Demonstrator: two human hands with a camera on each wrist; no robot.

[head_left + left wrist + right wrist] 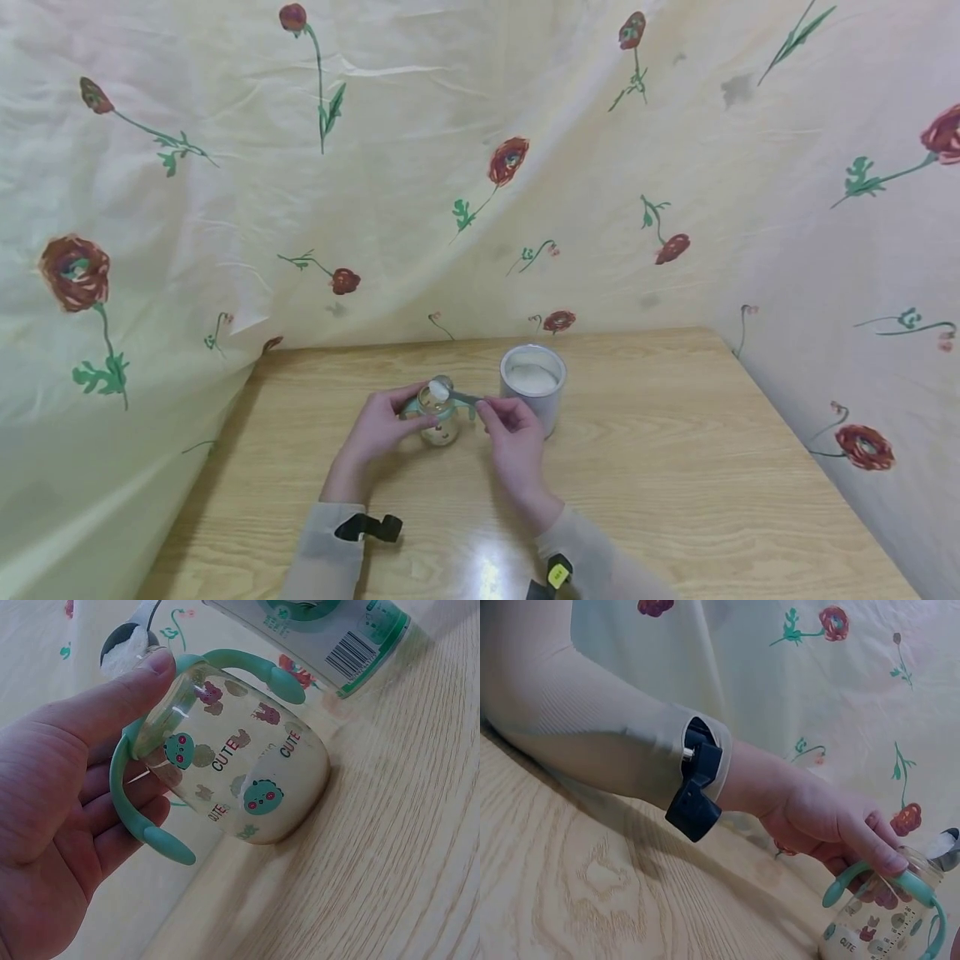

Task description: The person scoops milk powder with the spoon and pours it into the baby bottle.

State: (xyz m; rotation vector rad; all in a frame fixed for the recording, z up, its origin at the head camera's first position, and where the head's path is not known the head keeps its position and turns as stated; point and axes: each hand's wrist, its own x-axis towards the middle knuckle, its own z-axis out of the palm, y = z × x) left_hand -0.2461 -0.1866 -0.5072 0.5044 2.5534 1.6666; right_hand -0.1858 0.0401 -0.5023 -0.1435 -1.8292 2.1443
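In the head view a clear baby bottle (441, 431) with mint-green handles stands on the table, its mouth uncovered. My left hand (381, 427) holds it round the neck. Cartoon animals and the word CUTE show on the bottle (247, 769) in the left wrist view, with something pale at its bottom. Between thumb and fingers, my right hand (517, 446) pinches a spoon (468, 398). White powder (126, 652) fills the spoon's bowl, which is over or beside the bottle's mouth. Just behind that hand is an open can (551, 408) of white powder.
The wooden table (675, 450) reaches back to a hanging cloth (420, 192) printed with red flowers, which also lines both sides. Black straps with small devices sit on both sleeves (324, 542). A barcode shows on the can's (375, 664) label.
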